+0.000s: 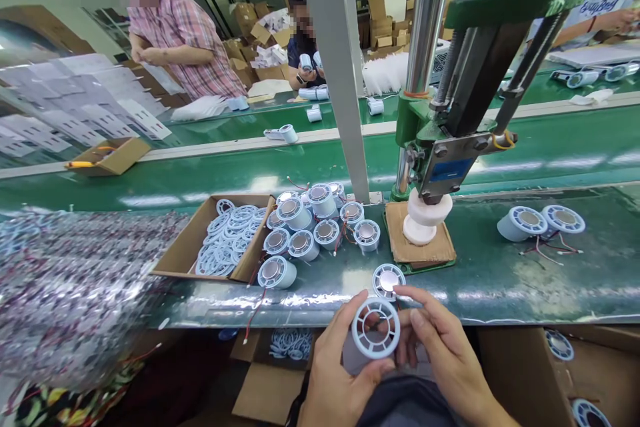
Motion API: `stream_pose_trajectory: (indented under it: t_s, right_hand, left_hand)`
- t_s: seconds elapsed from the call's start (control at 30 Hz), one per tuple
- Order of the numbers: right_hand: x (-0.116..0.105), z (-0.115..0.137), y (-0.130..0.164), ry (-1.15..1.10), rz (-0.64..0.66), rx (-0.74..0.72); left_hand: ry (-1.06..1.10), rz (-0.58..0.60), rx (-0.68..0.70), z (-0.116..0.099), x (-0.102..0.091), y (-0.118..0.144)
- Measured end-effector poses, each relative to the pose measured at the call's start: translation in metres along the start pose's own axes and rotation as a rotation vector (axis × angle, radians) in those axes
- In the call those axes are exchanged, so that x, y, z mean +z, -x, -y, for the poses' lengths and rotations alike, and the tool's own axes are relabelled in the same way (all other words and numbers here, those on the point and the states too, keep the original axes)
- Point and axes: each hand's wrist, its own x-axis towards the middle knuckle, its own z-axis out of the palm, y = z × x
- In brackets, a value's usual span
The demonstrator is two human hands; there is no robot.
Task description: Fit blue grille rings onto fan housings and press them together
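My left hand [340, 360] is closed around a light-blue round housing [376, 328] with a slotted rim and open centre, tilted toward me. Close on its right side is my right hand [435, 340], index finger stretched toward a similar round unit with a silver disc [388, 279] at the bench edge. The thumb and other fingers of that hand are bent together behind the housing, and what they pinch is hidden. Beyond the hands, a white round press head [424, 213] stands over a cardboard-covered base [400, 257].
Several blue units with wires [303, 240] cluster left of the press, beside a cardboard box [165, 263] of blue rings. Two more units [523, 221] lie at right. Bagged parts [90, 280] fill the left. A grey post [335, 67] rises ahead; co-workers sit and stand across the line.
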Motion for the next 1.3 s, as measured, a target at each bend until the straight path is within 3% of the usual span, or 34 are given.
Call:
stream_pose_trajectory:
  t_s: [0.17,0.23,0.33,0.5,0.77,0.9,1.0,1.1,1.3]
  right_hand:
    - [-0.021,-0.01,-0.018,0.544,-0.283,-0.361]
    - [-0.028,-0.015,-0.025,0.703,-0.295,-0.469]
    - [-0.031,-0.024,-0.032,0.803,-0.202,-0.544]
    - [-0.024,-0.039,-0.036,0.89,-0.106,-0.586]
    - [-0.013,-0.051,-0.039,0.88,-0.147,-0.545]
    - [-0.009,-0.057,-0.035,0.843,-0.179,-0.599]
    - [-0.007,-0.062,-0.034,0.822,-0.239,-0.648]
    - [-0.006,-0.065,-0.034,0.823,-0.266,-0.656]
    - [-0.005,-0.065,-0.034,0.829,-0.306,-0.695]
  left_hand:
    - [0.061,-0.039,-0.034,-0.001,0.0,0.0]
    - [0.075,-0.05,-0.06,-0.001,-0.001,0.0]
    - [0.096,-0.058,-0.091,-0.001,-0.001,0.001]
    - [0.116,-0.075,-0.105,-0.002,-0.001,0.001]
    - [0.162,-0.084,-0.125,0.001,0.01,-0.008]
    - [0.029,-0.065,-0.047,0.005,0.028,-0.031]
    - [-0.082,-0.025,-0.067,0.006,0.039,-0.043]
    - [-0.149,0.012,-0.078,0.005,0.045,-0.042]
    - [-0.257,-0.088,-0.012,0.005,0.056,-0.031]
